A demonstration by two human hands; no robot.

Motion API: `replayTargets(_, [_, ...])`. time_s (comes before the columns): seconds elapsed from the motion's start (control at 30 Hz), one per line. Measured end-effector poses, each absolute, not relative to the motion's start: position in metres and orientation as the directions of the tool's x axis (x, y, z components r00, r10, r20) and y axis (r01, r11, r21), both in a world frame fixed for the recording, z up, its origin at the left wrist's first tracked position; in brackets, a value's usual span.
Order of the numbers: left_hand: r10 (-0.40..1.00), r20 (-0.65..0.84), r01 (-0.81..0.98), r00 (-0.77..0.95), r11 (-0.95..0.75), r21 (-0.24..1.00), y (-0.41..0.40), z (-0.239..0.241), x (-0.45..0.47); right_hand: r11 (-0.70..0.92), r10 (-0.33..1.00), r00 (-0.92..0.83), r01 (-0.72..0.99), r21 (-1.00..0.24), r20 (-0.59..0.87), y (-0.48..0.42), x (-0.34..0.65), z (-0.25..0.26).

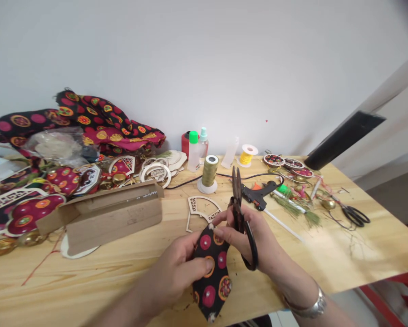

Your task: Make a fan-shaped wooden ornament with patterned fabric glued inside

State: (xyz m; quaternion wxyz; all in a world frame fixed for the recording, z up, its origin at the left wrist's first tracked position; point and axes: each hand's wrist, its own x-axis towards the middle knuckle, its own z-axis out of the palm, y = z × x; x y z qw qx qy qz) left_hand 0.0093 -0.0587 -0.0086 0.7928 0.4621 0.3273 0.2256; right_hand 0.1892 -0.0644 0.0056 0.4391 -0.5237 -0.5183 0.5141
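Observation:
My left hand (174, 272) pinches a small piece of black fabric with red and yellow circles (213, 277), held just above the wooden table (88, 281). My right hand (254, 236) grips dark rusty scissors (239, 213) through the handle loops, blades pointing up and closed. Its fingertips also touch the top edge of the fabric piece. A fan-shaped wooden cutout (202, 209) lies on the table just behind the fabric.
A cardboard box (111, 215) lies left. Patterned cloth (98, 120) and decorated wooden ornaments (27, 209) crowd the far left. Thread spools (208, 172), small bottles (194, 152), a black glue gun (260, 193) and another pair of scissors (355, 214) stand behind and right.

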Motion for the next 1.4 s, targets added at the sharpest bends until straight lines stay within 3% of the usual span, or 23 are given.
replayTargets(0.33, [0.66,-0.296,-0.07,0.691,0.468,0.881,-0.061,-0.007,0.009,-0.104,0.992,-0.066,0.033,-0.994,-0.106,-0.063,0.183,0.006])
replayTargets(0.5, [0.724,-0.327,-0.079,0.607,0.465,0.882,-0.06,-0.007,0.01,-0.07,0.997,0.042,0.31,-0.948,-0.06,-0.062,0.194,0.005])
replayTargets(0.6, [0.771,-0.315,-0.083,0.553,0.427,0.9,-0.06,-0.009,0.01,-0.027,0.999,-0.007,0.594,-0.804,-0.039,-0.068,0.206,0.01])
replayTargets(0.7, [0.788,-0.293,-0.102,0.541,0.408,0.907,-0.059,-0.011,0.011,0.055,0.997,-0.078,0.834,-0.549,-0.018,-0.076,0.215,0.014])
replayTargets(0.83, [0.801,-0.288,-0.1,0.524,0.395,0.913,-0.059,-0.01,0.013,0.188,0.98,-0.169,0.957,-0.22,0.104,-0.084,0.216,0.011])
replayTargets(0.93, [0.814,-0.289,-0.074,0.504,0.374,0.924,-0.06,-0.009,0.014,0.206,0.965,-0.189,0.976,-0.076,0.184,-0.086,0.213,0.007])
replayTargets(1.1, [0.804,-0.297,-0.056,0.515,0.377,0.924,-0.059,-0.011,0.013,0.207,0.948,-0.201,0.978,0.001,0.247,-0.089,0.211,0.009])
replayTargets(1.4, [0.798,-0.304,-0.047,0.521,0.383,0.923,-0.06,-0.013,0.01,0.234,0.935,-0.224,0.972,-0.006,0.275,-0.089,0.213,0.011])
